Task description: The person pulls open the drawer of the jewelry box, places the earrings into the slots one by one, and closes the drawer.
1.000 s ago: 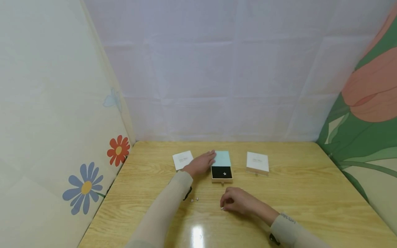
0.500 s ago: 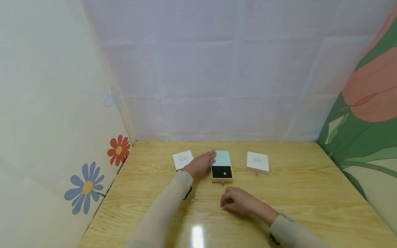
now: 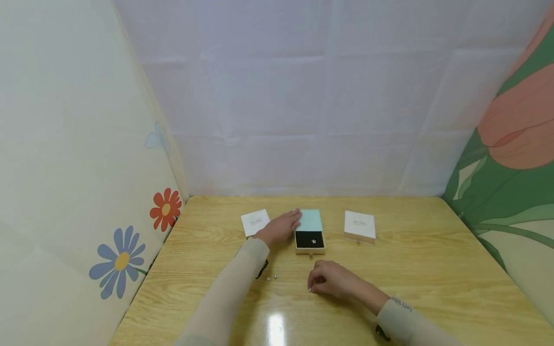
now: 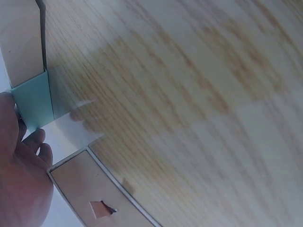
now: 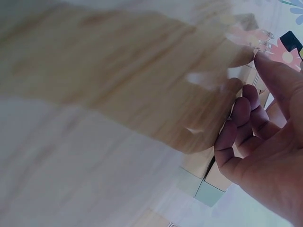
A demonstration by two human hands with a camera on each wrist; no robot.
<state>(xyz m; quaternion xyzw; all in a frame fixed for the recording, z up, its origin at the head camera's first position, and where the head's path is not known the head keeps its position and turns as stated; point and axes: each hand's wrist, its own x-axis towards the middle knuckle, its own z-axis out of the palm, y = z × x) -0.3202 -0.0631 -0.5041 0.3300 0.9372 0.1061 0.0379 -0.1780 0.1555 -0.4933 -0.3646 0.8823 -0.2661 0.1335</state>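
In the head view, a small drawer box with a teal cover (image 3: 309, 220) has its drawer pulled out toward me. On the drawer's black insert (image 3: 304, 239) lies a silver flower-shaped jewellery piece (image 3: 313, 241). My left hand (image 3: 281, 228) touches the teal cover's left side with its fingers extended; the left wrist view has those fingers beside the teal cover (image 4: 34, 101). Nearer to me, my right hand (image 3: 331, 279) pinches a small silver jewellery piece (image 3: 309, 290) between thumb and fingertips, low over the table. The right wrist view shows silver glints (image 5: 267, 40) by the thumb tip.
Two loose silver pieces (image 3: 271, 278) lie left of my right hand. A white box (image 3: 254, 222) sits behind my left hand, and another white box (image 3: 359, 226) stands to the right. The glossy wooden table (image 3: 415, 288) meets a white cloth backdrop (image 3: 294, 120) at the back.
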